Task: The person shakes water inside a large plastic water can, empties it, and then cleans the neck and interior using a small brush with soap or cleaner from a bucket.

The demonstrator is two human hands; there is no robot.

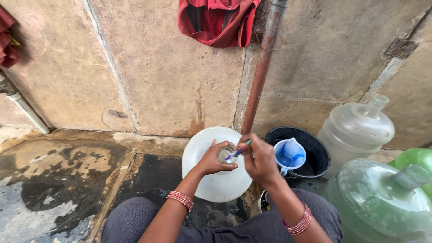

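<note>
Left hand (213, 158) grips the neck of a white water jug (216, 164) standing on the wet floor by the wall's foot; right hand (258, 159) pinches a purple-and-white toothbrush (237, 152) — bristles at the jug's mouth; black bucket (299, 155) with a blue mug (289, 154) just beside — toward the right.

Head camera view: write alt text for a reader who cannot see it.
A person's left hand grips the neck of a large white water jug while the right hand pokes a purple toothbrush into its mouth. A black bucket holding a blue jug and two clear water jugs stand to the right.
</note>
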